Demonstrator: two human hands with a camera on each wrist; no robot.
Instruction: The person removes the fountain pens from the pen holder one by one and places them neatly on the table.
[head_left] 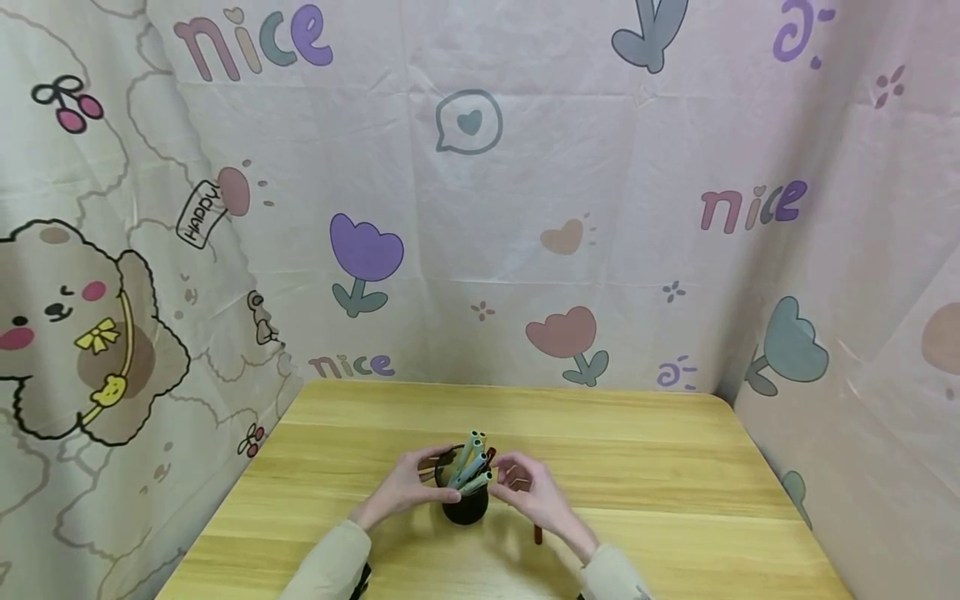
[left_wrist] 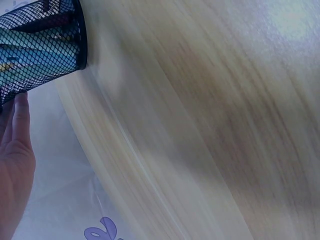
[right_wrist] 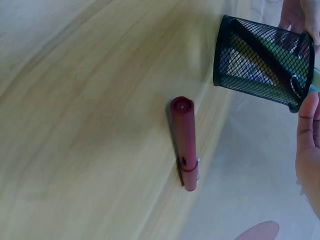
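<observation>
A black mesh pen holder stands on the wooden table, filled with several pale green and blue pens and a dark red one. My left hand holds the holder near its rim, thumb in front and fingers at the far side. Beside the pens, on the other side, is my right hand, thumb and fingers apart and slightly bent. In the right wrist view its fingers are near the holder's rim; contact is unclear. A dark red pen lies on the table, partly below my right hand in the head view.
The light wooden table reaches back to a printed cloth hung behind it and at both sides. The loose red pen lies to the right of the holder, nearer the front.
</observation>
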